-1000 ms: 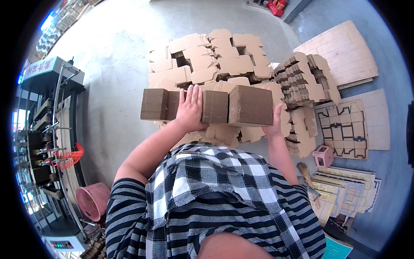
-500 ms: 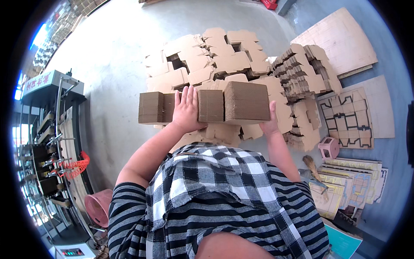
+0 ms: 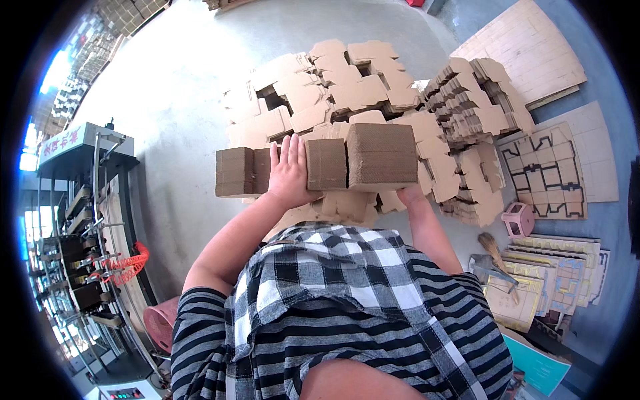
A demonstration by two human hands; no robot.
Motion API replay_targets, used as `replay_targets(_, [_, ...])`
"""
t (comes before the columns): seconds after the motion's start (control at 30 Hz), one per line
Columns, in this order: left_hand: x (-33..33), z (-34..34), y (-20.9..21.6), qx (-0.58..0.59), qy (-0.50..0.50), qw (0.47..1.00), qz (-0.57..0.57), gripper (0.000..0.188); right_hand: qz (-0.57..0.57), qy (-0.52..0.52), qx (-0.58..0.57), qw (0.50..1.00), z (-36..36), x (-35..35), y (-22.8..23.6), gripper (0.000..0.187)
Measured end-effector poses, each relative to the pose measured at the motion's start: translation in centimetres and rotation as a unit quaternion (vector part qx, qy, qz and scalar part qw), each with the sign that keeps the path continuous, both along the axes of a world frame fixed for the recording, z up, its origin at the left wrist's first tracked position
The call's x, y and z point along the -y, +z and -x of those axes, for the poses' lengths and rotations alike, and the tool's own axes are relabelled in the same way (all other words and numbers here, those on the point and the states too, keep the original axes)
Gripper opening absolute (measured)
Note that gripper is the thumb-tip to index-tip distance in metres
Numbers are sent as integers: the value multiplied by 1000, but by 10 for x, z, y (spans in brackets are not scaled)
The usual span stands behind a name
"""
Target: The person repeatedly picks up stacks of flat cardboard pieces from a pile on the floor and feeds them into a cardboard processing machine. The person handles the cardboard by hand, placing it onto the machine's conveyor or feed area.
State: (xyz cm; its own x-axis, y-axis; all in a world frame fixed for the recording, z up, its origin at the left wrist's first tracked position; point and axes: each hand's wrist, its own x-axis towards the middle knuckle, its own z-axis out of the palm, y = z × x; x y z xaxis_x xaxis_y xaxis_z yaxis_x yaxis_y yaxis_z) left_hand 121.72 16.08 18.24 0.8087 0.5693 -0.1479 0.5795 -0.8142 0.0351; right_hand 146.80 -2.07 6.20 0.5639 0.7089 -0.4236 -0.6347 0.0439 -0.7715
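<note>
A thick stack of die-cut cardboard blanks (image 3: 381,159) is held up in front of my body, its brown cut edges facing me. My left hand (image 3: 290,175) presses into the stack's recess, fingers straight and close together along the edges, its thumb hidden. At the lower right corner my right hand (image 3: 412,194) supports the stack from beneath. The fingers of that hand are mostly hidden behind the cardboard. Beyond and below lie several low piles of similar cardboard blanks (image 3: 360,93).
A taller cardboard pile (image 3: 467,100) stands to the right, near wooden boards (image 3: 523,53) and a cutting-die board (image 3: 543,173). A pink stool (image 3: 519,220) and a brush (image 3: 492,250) are at the lower right. On the left stands a machine (image 3: 87,150), with a pink bin (image 3: 160,325) beside it.
My right hand has slid down from the stack's right side to beneath its lower right corner. My left hand stays in the recess, and the stack has hardly moved.
</note>
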Motion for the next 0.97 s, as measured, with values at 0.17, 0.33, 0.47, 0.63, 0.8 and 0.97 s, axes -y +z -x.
replay_targets(0.17, [-3, -2, 2, -15, -11, 1000, 4, 123, -30, 69, 42, 996, -8, 13, -13, 48])
replay_targets(0.33, [-1, 1, 3, -20, -24, 1000, 4, 122, -46, 84, 80, 992, -7, 8, -7, 47])
replay_targets(0.47, [-5, 2, 4, -11, -32, 999, 10, 122, -74, 89, 91, 989, -8, 7, -13, 50])
replay_targets(0.63, [-4, 2, -1, -3, -23, 1000, -1, 124, -61, 72, 72, 993, -11, 6, -15, 53])
replay_targets(0.8, [-2, 2, -1, 15, -22, 1000, 0, 122, -188, 27, -192, 963, -26, 24, -6, 57])
replay_targets(0.97, [-3, 5, -3, 25, -21, 999, 5, 121, -19, 242, 163, 956, -50, 39, 34, 79])
